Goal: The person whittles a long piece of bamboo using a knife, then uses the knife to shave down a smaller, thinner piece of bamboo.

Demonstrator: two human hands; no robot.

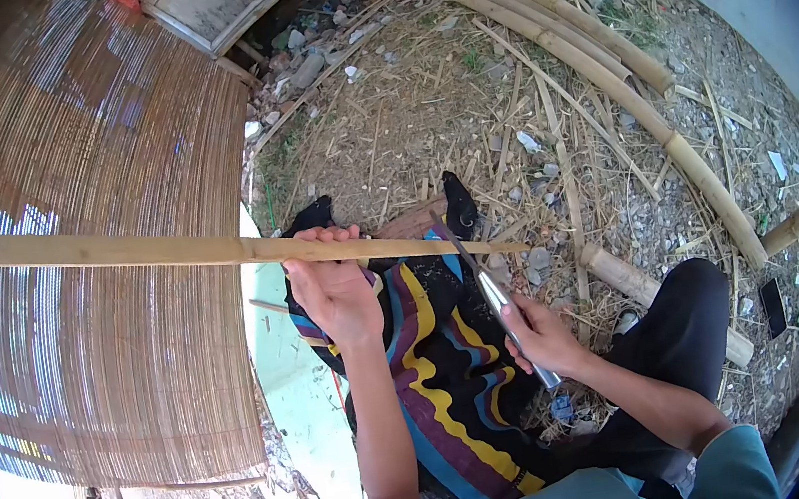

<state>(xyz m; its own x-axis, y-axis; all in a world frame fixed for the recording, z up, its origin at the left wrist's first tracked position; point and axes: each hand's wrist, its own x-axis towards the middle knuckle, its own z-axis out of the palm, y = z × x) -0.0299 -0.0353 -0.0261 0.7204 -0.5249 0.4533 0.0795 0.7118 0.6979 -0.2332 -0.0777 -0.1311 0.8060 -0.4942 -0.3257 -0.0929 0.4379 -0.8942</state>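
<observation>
Left hand (pixel 333 297) grips the strip (pixel 117 250), right hand (pixel 545 339) clasps the knife (pixel 494 293); striped cloth (pixel 444 395) below, poles (pixel 697 168) beyond!

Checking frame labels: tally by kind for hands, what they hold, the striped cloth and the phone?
Hands (left hand, right hand): 2
Held bamboo strip: 1
Held knife: 1
Striped cloth: 1
Phone: 1
Total: 6

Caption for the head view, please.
Left hand steadies a bamboo strip; right hand holds a knife against it.
</observation>
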